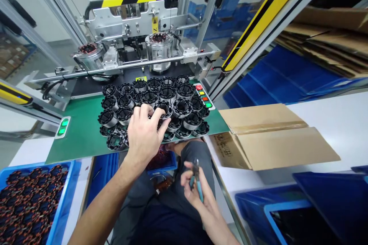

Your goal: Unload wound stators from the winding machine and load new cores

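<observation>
My bare arms and dark work clothes

Both my forearms were uncovered, with no sleeves, gloves, watch or rings showing on my left hand point(145, 136) or my right hand point(198, 195). I wore grey trousers point(169, 195) of a plain, slightly creased cloth over my lap, and below them a dark navy garment point(169, 226) showed at the bottom edge.
</observation>
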The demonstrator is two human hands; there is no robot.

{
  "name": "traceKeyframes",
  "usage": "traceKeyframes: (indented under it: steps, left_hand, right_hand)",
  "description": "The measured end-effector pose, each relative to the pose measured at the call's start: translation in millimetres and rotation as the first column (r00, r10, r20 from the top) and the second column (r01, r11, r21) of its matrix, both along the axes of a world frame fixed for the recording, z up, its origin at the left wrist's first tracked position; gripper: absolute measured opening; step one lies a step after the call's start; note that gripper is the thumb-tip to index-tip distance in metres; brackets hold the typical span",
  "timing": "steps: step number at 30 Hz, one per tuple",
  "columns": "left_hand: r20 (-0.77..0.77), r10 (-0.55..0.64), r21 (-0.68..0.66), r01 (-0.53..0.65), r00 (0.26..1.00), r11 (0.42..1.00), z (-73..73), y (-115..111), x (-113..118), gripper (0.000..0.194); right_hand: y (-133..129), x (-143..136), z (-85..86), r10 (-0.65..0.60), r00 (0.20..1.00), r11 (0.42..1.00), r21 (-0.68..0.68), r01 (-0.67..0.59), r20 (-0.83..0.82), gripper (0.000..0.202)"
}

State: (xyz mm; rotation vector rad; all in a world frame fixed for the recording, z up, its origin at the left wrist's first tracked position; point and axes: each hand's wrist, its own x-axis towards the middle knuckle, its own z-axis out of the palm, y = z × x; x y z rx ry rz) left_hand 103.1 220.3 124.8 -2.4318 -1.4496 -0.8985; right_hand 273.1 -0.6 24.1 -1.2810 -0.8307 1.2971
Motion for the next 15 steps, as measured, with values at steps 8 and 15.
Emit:
traceKeyframes:
  steps: [8,15]
  left_hand:
    - [0.254,-0.056,0.078,0.037,0.965,0.996,-44.7,-62.4,-73.0,0.036]
    - [0.12,0.286,-0.077,-0.278,0.951,0.957,-125.9,-129.5,-227.1,0.029]
  right_hand:
    - [25.8,55.9,78.4,0.185,0.824,0.943,0.14,-0.302,0.535,0.09]
    - [150.7,49.8,154.1,-0.124,0.491,0.776,0.393,-0.494,0.862,0.082]
